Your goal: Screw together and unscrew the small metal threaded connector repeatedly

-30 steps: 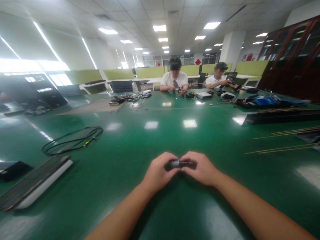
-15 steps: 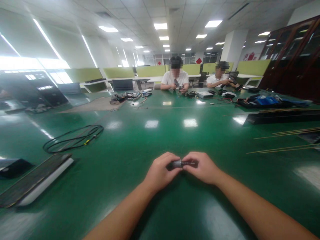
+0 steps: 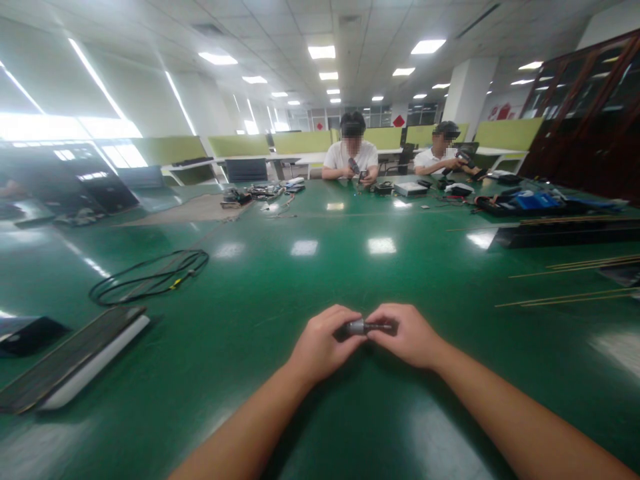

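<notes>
Both of my hands meet low in the middle of the head view, over the green tabletop (image 3: 260, 293). Between them lies a small grey metal cylinder (image 3: 356, 327) with a thin dark shaft (image 3: 381, 327) pointing right; its exact kind is too small to tell. My left hand (image 3: 320, 343) is closed around the thick cylinder end, thumb below and fingers above. With thumb and fingers, my right hand (image 3: 410, 337) pinches at the thin shaft where it leaves the cylinder. The cylinder's left end is hidden in my left palm.
A coiled black cable (image 3: 150, 277) and a long flat panel (image 3: 85, 353) lie left. Thin rods (image 3: 565, 297) and a long black bar (image 3: 565, 233) lie right. Electronic parts (image 3: 265, 191) and a white box (image 3: 410, 189) sit farther back. Two people (image 3: 351, 157) work across the table.
Almost nothing differs. The view has shifted very slightly, and both hands keep the same hold on the cylinder and its shaft.
</notes>
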`<action>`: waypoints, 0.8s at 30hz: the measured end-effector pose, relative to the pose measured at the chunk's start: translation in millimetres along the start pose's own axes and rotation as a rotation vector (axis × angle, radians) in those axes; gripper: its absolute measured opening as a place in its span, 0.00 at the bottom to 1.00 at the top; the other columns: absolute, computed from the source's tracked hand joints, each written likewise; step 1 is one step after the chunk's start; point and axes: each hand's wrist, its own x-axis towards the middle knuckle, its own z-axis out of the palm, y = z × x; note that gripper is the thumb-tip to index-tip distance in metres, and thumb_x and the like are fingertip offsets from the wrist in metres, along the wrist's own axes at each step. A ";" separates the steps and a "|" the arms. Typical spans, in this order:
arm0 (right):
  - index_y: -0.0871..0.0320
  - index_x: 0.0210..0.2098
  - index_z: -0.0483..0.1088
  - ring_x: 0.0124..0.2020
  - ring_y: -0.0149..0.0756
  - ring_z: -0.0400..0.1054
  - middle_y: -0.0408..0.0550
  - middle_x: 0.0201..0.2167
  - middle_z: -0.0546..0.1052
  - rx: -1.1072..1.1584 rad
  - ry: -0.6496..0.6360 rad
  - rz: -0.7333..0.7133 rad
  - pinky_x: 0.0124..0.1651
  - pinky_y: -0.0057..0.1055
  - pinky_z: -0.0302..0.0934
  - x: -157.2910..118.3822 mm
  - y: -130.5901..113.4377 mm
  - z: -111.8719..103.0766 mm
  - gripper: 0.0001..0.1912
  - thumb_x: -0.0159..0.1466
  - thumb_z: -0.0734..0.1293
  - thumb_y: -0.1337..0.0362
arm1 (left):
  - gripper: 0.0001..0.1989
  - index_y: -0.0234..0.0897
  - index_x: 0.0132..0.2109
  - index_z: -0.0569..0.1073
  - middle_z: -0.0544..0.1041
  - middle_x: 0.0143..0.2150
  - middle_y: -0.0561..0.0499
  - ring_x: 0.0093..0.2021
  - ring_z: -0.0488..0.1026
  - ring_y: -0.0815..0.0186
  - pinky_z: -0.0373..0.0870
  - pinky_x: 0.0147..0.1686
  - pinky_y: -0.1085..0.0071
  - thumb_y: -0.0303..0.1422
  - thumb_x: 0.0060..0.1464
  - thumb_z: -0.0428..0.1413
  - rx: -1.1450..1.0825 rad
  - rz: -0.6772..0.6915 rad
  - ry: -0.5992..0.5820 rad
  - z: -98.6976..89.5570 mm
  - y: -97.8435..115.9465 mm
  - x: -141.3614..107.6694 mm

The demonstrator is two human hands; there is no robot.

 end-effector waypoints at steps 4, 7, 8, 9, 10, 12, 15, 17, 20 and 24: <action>0.57 0.36 0.79 0.31 0.34 0.72 0.46 0.31 0.80 -0.003 -0.002 0.001 0.35 0.28 0.64 0.3 0.1 -0.4 0.06 0.59 0.70 0.70 | 0.11 0.38 0.45 0.77 0.79 0.41 0.46 0.41 0.76 0.62 0.73 0.43 0.67 0.31 0.54 0.63 -0.004 -0.005 0.004 -0.9 1.2 0.4; 0.57 0.36 0.79 0.31 0.34 0.72 0.46 0.31 0.80 -0.011 -0.005 -0.005 0.34 0.28 0.64 0.3 1.3 -0.6 0.06 0.59 0.70 0.69 | 0.11 0.38 0.45 0.78 0.79 0.42 0.46 0.42 0.76 0.63 0.73 0.44 0.67 0.30 0.54 0.63 -0.004 -0.014 0.006 -1.4 0.4 0.2; 0.57 0.36 0.79 0.31 0.34 0.72 0.46 0.31 0.80 -0.014 -0.006 -0.007 0.34 0.28 0.64 0.3 1.8 -0.6 0.06 0.59 0.70 0.69 | 0.11 0.38 0.45 0.78 0.79 0.42 0.46 0.42 0.76 0.63 0.73 0.44 0.67 0.30 0.54 0.63 -0.001 -0.017 0.008 -1.4 -0.1 0.1; 0.57 0.36 0.79 0.31 0.34 0.72 0.46 0.30 0.80 -0.017 -0.006 -0.009 0.34 0.28 0.64 0.3 2.2 -0.7 0.06 0.59 0.70 0.69 | 0.11 0.38 0.45 0.78 0.79 0.42 0.47 0.42 0.76 0.63 0.73 0.44 0.67 0.30 0.53 0.63 0.002 -0.020 0.007 -1.4 -0.5 -0.1; 0.57 0.36 0.79 0.31 0.34 0.72 0.46 0.30 0.80 -0.020 -0.007 -0.010 0.33 0.28 0.64 0.2 2.5 -0.8 0.06 0.59 0.70 0.68 | 0.11 0.38 0.45 0.78 0.79 0.42 0.47 0.42 0.76 0.63 0.73 0.44 0.67 0.30 0.53 0.63 0.004 -0.021 0.006 -1.3 -0.9 -0.2; 0.57 0.36 0.79 0.31 0.34 0.72 0.46 0.30 0.80 -0.022 -0.008 -0.011 0.34 0.28 0.64 -0.1 2.9 -1.1 0.05 0.60 0.70 0.68 | 0.11 0.38 0.45 0.77 0.79 0.42 0.47 0.42 0.76 0.63 0.73 0.44 0.67 0.30 0.53 0.63 0.005 -0.020 0.001 -1.1 -1.3 -0.4; 0.58 0.36 0.79 0.31 0.35 0.72 0.46 0.31 0.80 -0.014 -0.007 0.000 0.34 0.28 0.64 -0.7 3.1 -1.4 0.06 0.60 0.70 0.68 | 0.11 0.38 0.45 0.77 0.79 0.42 0.47 0.42 0.76 0.63 0.73 0.44 0.67 0.31 0.54 0.63 0.002 -0.016 0.001 -1.3 -0.3 -0.3; 0.58 0.36 0.79 0.32 0.35 0.73 0.47 0.31 0.80 -0.001 -0.003 0.010 0.35 0.28 0.65 -1.1 3.3 -1.3 0.06 0.59 0.70 0.69 | 0.10 0.38 0.45 0.77 0.79 0.41 0.47 0.42 0.76 0.63 0.73 0.43 0.67 0.30 0.54 0.63 0.002 -0.011 0.004 -1.7 0.7 0.1; 0.58 0.36 0.78 0.32 0.35 0.73 0.47 0.31 0.80 0.012 0.004 0.020 0.35 0.29 0.65 -1.2 3.3 -0.4 0.06 0.58 0.70 0.70 | 0.10 0.38 0.45 0.77 0.79 0.41 0.46 0.42 0.76 0.62 0.73 0.44 0.66 0.30 0.54 0.63 0.003 -0.008 0.010 -2.4 1.8 0.6; 0.58 0.35 0.78 0.31 0.35 0.73 0.46 0.30 0.80 0.011 0.013 0.028 0.34 0.29 0.65 -0.7 2.5 0.3 0.06 0.57 0.71 0.70 | 0.10 0.38 0.44 0.77 0.79 0.41 0.46 0.42 0.76 0.62 0.73 0.44 0.66 0.29 0.53 0.63 0.005 -0.016 0.012 -2.7 1.7 0.9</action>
